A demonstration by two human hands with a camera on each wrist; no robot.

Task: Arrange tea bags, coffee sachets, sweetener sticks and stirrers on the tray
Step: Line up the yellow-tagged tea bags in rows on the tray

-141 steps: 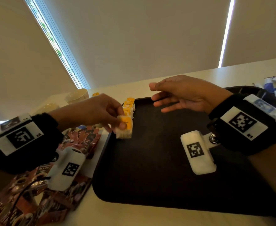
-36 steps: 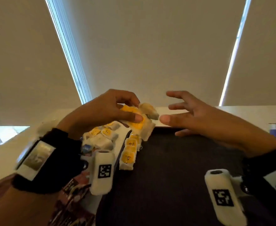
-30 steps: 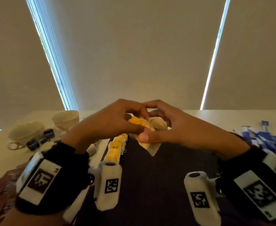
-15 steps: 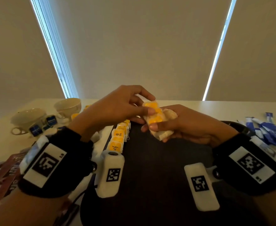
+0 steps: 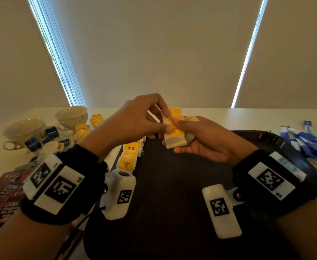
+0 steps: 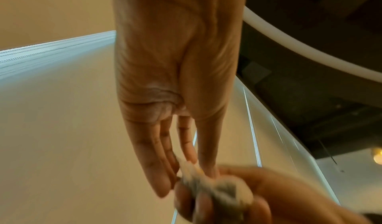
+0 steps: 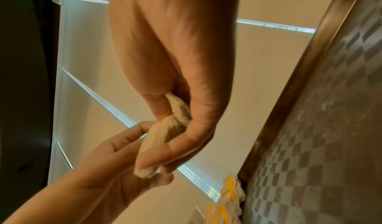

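Tea bags (image 5: 175, 133) with yellow tags are stacked in a little bundle that the right hand (image 5: 208, 139) cups from underneath, fingers curled round it, held up over the far left part of the dark tray (image 5: 172, 184). The left hand (image 5: 135, 119) is pinching the top bag of that bundle between thumb and fingertips, looks like it's peeling one off. Down on the tray there's already a row of tea bags (image 5: 129, 156) running along the left edge, tags up, each one overlapping the next. My guess is the step here is separating one bag to add to that row. To do it well I'd pinch only the top bag near its tag and slide it off sideways instead of yanking, since the strings probably tangle and could drag a second bag along. Keep the right hand's grip firm but not crushing. More loose tea bags (image 5: 82, 128) sit by the teacups (image 5: 71, 114) off to the left, coffee sachets (image 5: 2, 196) lower left, and blue sweetener sticks (image 5: 311, 143) to the right of the tray, so plenty is left.
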